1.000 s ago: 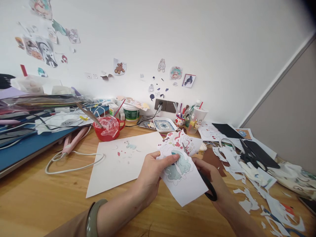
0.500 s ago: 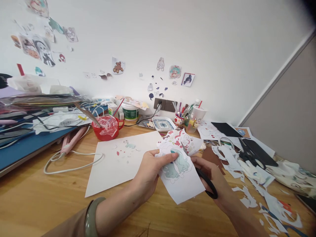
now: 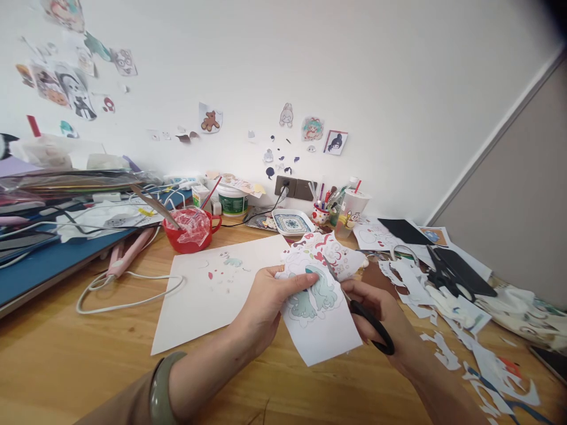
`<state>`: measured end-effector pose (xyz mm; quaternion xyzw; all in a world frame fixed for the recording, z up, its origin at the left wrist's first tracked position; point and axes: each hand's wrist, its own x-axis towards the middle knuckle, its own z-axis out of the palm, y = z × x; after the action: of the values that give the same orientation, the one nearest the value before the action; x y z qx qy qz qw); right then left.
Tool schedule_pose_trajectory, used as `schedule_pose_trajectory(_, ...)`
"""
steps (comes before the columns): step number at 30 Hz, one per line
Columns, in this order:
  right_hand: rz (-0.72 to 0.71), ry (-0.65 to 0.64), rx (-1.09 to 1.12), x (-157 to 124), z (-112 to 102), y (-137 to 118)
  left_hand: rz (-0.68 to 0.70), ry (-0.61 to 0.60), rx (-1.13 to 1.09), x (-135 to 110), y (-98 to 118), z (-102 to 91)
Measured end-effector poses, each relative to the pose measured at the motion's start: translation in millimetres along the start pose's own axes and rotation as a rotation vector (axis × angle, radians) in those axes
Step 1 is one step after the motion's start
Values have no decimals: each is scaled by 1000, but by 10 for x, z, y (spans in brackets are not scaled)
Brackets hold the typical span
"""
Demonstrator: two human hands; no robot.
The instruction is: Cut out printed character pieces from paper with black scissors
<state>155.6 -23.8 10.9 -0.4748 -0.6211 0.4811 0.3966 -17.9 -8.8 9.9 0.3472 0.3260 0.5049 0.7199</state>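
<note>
A sheet of white paper (image 3: pixel 321 339) printed with pale green wavy hair shapes is pinched in my left hand (image 3: pixel 270 298), thumb on top. My right hand (image 3: pixel 385 316) is closed around black-handled scissors (image 3: pixel 376 327). Their blades reach up along the paper's right edge, beside the printed outline; part of the blades is hidden by my fingers and the paper. Behind the held paper lies another sheet (image 3: pixel 341 254) with red and pink printed shapes. To the left, a large white sheet (image 3: pixel 190 319) bears small cut-out pieces, including a pale green one (image 3: pixel 233 261).
Paper scraps (image 3: pixel 482 354) litter the right side, with a second pair of scissors (image 3: pixel 447 274) behind them. A red mug (image 3: pixel 188 233), square dish (image 3: pixel 293 222), pen cup (image 3: pixel 321 213) and drink cup (image 3: pixel 352 212) stand toward the wall. A white cable (image 3: pixel 128 310) loops at left.
My right hand and the scissors have shifted slightly right, and the handles have turned a little. The held paper has moved slightly left with my left hand.
</note>
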Motion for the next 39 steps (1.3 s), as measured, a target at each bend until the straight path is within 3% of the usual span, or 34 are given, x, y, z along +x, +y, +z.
schedule_pose_trajectory(5,-36,-31,-73,-12,-28,-10,-4,20,11,11,24,10)
schedule_pose_trajectory(30,-11,-91,-29,-37,-79,-16,15,14,-14,58,61,-16)
schedule_pose_trajectory(39,54,-156,-17,-52,-38,-87,121,75,120,50,67,-39)
